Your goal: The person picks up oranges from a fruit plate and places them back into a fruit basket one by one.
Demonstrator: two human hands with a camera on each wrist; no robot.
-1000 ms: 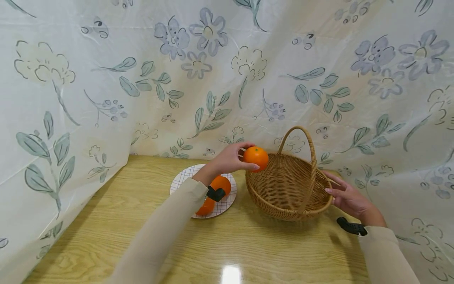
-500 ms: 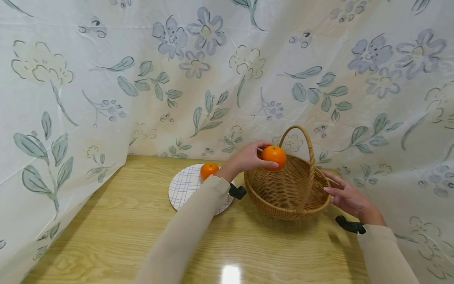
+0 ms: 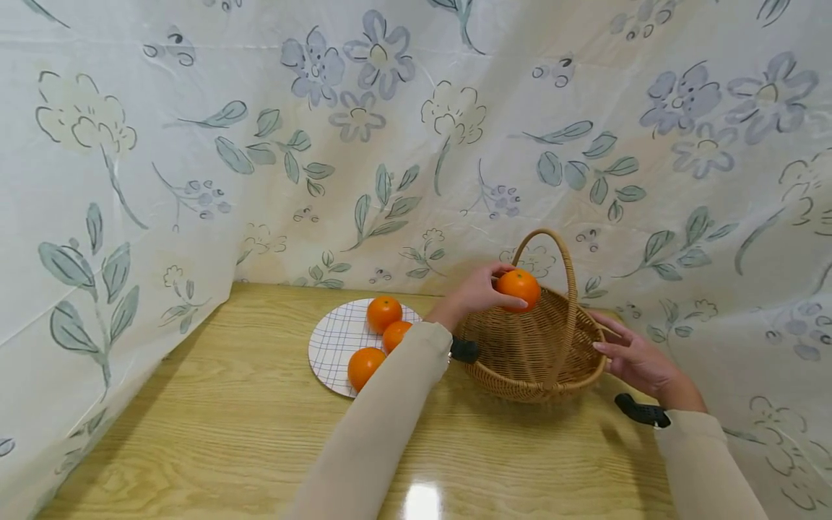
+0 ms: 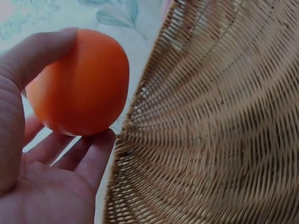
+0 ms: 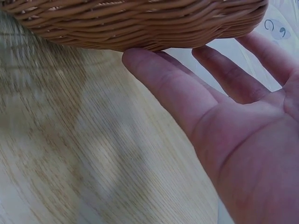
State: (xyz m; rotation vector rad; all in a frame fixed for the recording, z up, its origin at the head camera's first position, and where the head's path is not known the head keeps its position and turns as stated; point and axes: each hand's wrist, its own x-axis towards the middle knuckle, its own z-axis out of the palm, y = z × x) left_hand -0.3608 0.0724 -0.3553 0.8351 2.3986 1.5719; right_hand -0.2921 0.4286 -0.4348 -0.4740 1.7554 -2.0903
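Note:
My left hand grips an orange between thumb and fingers, over the left part of a wicker basket with an arched handle. In the left wrist view the orange is beside the woven basket wall. At the basket's right side, my right hand touches the rim with extended, spread fingers. The right wrist view has its fingertips against the wicker edge. Three oranges show on a round checked plate to the left; my left forearm partly covers the plate.
Both things stand on a wooden table. A floral cloth hangs behind the table and along its sides. The basket's handle arches up to the right of the held orange.
My left hand has carried the orange rightward, from the basket's left rim to over its inside. More oranges on the plate have come into sight. My right hand stays at the basket.

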